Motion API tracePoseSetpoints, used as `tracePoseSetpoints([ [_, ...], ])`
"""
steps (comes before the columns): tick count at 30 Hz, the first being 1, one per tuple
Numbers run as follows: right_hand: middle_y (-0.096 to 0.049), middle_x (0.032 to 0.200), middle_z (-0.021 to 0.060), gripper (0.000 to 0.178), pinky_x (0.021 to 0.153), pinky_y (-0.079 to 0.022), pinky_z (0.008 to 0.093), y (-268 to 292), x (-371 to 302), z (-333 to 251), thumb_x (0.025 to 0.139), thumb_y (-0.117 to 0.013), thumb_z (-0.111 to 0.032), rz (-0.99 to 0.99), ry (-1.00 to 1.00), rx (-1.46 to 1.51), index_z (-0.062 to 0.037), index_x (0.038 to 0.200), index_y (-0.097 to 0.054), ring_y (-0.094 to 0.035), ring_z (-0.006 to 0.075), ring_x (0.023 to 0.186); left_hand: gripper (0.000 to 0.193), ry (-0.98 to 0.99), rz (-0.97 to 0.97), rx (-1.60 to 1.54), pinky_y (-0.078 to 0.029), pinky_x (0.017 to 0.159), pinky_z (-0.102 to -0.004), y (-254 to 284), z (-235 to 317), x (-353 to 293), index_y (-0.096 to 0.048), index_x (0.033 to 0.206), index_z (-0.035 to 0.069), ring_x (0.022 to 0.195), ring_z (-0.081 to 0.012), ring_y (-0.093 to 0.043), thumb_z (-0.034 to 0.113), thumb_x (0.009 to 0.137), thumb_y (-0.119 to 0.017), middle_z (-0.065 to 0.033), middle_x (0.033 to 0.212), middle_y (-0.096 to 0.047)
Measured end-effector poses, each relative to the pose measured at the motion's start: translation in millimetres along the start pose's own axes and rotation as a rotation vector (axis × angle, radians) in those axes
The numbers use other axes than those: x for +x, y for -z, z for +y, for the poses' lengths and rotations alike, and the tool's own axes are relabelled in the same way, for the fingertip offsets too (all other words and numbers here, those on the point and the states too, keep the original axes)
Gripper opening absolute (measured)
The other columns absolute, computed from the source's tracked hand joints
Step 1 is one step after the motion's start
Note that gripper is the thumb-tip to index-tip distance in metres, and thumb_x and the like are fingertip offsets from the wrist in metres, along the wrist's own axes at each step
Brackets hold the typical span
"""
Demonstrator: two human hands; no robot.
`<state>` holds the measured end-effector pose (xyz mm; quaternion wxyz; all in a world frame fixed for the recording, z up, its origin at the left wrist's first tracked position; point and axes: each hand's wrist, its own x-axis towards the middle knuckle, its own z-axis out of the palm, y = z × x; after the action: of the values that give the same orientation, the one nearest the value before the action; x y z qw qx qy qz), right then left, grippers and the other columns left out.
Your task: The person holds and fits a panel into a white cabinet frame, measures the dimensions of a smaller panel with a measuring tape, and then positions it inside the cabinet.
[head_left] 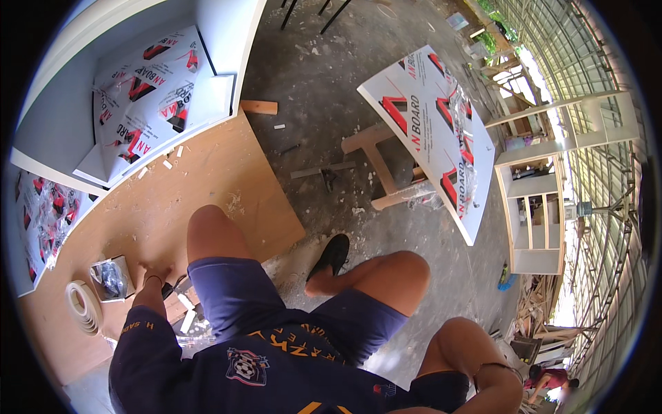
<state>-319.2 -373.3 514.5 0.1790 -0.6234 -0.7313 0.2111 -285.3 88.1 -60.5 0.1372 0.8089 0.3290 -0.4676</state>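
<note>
My left hand [154, 273] reaches down to the brown wooden board [227, 165], its fingers spread, with no held thing visible. Close to its wrist lies a dark object [167, 290], too small to name. Beside the hand stands a small open carton [112, 279] with a clear plastic bag inside. A coil of cream edge banding [83, 307] lies to the left of the carton. Small white strips [187, 321] and clear plastic lie between my left arm and thigh. My right arm bends back at the lower right, and its hand is out of view.
A white panel [396, 93] with printed film rests tilted on a wooden stool [379, 165]. At the left stands a white cabinet [238, 41]. A metal square [324, 171] lies on the floor. Farther right are shelving [541, 261], wood scraps and another person [552, 378].
</note>
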Motion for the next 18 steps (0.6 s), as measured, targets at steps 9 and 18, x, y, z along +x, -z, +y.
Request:
tracePoseSetpoints([
  [9, -0.04, 0.137, 0.0123, 0.057, 0.109, -0.022, 0.0367, -8, -8, 31, 0.091, -0.048, -0.04, -0.291, -0.007, 0.523, -0.0022, 0.132, -0.035, -0.033, 0.0252, 0.127, 0.119, -0.109, 0.362, 0.022, -0.046, 0.09, -0.0419, 3, -12, 18, -0.004, 0.143, 0.006, 0.111, -0.0349, -0.053, 0.063, 0.062, -0.07, -0.0226, 0.125, -0.05],
  [18, -0.059, 0.108, 0.0139, 0.057, 0.085, -0.046, 0.0351, -160, -192, 182, 0.088, -0.049, -0.05, 2.057, -0.839, 1.265, 0.0006, 0.114, -0.051, -0.057, 0.0219, 0.096, 0.058, -0.395, 0.551, 0.337, -0.041, 0.089, -0.0504, -2, 6, 47, -0.048, 0.12, 0.004, 0.108, -0.0374, -0.05, 0.053, 0.09, -0.037, -0.0192, 0.119, -0.05],
])
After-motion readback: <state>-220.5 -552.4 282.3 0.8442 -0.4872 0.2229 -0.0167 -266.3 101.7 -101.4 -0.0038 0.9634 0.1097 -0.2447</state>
